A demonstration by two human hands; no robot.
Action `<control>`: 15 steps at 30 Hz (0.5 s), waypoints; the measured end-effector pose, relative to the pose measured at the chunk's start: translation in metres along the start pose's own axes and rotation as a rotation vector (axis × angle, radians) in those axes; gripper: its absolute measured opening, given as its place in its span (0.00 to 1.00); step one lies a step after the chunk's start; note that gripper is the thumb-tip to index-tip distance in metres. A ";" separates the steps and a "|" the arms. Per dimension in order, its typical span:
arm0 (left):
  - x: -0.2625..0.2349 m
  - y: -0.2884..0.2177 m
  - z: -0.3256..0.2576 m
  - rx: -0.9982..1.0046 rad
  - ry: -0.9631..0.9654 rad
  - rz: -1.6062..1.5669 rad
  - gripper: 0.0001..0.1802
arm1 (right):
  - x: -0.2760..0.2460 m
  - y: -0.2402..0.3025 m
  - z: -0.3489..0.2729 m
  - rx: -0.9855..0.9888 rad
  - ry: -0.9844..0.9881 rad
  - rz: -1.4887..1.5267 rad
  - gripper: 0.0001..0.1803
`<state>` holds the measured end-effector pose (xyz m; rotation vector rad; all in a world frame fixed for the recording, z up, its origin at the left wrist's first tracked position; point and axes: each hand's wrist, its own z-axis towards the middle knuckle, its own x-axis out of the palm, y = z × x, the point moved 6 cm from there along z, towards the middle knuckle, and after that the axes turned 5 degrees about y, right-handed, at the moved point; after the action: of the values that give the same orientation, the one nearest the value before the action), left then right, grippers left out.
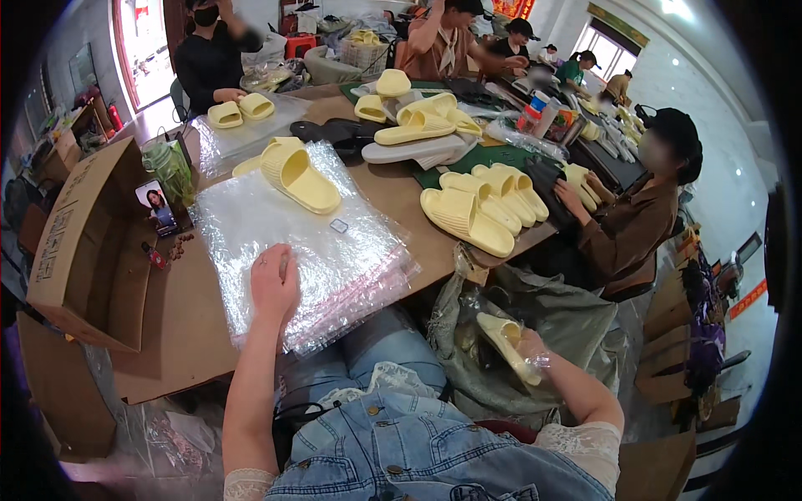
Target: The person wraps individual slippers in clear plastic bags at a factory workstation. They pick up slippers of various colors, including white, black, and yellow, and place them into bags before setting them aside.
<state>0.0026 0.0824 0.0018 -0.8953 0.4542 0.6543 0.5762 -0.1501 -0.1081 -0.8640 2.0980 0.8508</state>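
Note:
My left hand (274, 284) lies flat on a stack of clear plastic bags (334, 250) spread over the brown table (184, 326), fingers together. A pair of pale yellow slippers (292, 171) rests on the far end of the bags. My right hand (528, 349) is down at my right side, gripping a single yellow slipper (504, 341) over a big grey sack (543, 313). A small white packet (338, 225) sits on the plastic.
An open cardboard box (92, 242) stands at the left, a phone (156, 207) propped beside it. More yellow slippers (476, 204) and dark soles (334, 131) cover the far table. Several people sit around it; one in brown (631, 221) is close on my right.

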 end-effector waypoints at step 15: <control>-0.002 -0.006 0.000 -0.035 0.002 0.015 0.12 | -0.143 0.202 0.041 -0.704 -0.833 0.022 0.16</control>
<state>0.0053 0.0789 0.0069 -0.9260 0.4525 0.6765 0.5097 0.0391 0.0430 -0.6370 1.0784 1.6596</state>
